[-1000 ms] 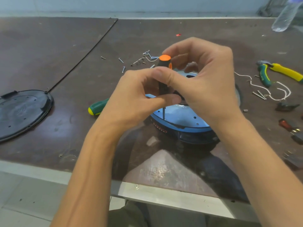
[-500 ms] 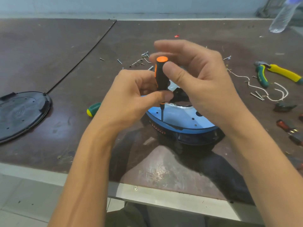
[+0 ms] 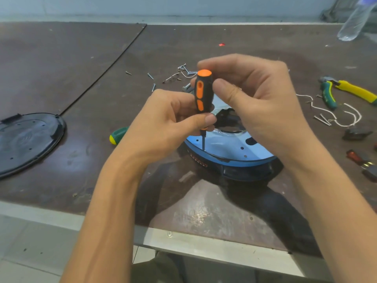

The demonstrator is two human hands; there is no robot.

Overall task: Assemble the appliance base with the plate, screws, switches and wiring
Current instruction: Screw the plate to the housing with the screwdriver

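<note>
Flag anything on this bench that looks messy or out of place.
Loose screws lie scattered behind the blue base, and white wire offcuts sprawl beside the pliers. Nothing looks damaged. The left hand and right hand hold the screwdriver.

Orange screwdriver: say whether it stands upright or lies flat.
Upright: the screwdriver stands tip down on the metal plate, orange cap on top.

On my feed the screwdriver [image 3: 201, 92] has a matt black handle with smooth orange plastic inserts and a thin dark metal shaft. The plate [image 3: 224, 146] is polished metal, mirror-bright, set in a base [image 3: 244, 172] of dark, slightly glossy plastic. The table [image 3: 81, 58] is brown board, scuffed and worn, with a dull sheen. I see bright metal screws [image 3: 151, 76], a glossy black plastic cover [image 3: 26, 139] and a clear plastic bottle [image 3: 350, 25].
</note>
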